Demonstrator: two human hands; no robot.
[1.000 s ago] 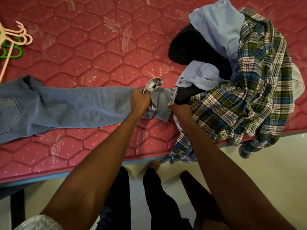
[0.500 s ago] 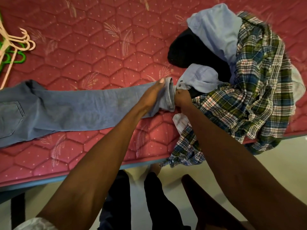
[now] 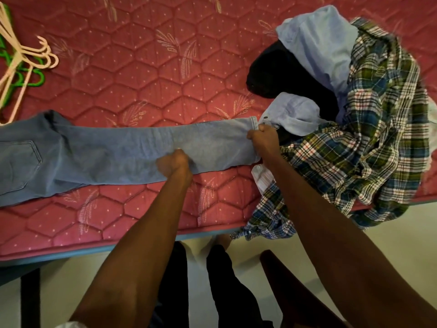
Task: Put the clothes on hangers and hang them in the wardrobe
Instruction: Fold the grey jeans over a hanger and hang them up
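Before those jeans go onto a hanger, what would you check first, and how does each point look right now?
1. Light blue denim jeans laid flat on the pink quilted mattress: ok.
2. Right hand pinches the leg hem: ok.
3. Left hand on mid-leg: ok; its grip: cannot tell.
4. Pale pink plastic hangers in hand: not ok, they lie apart at far left.
5. Hem clear of the plaid shirt: cannot tell.
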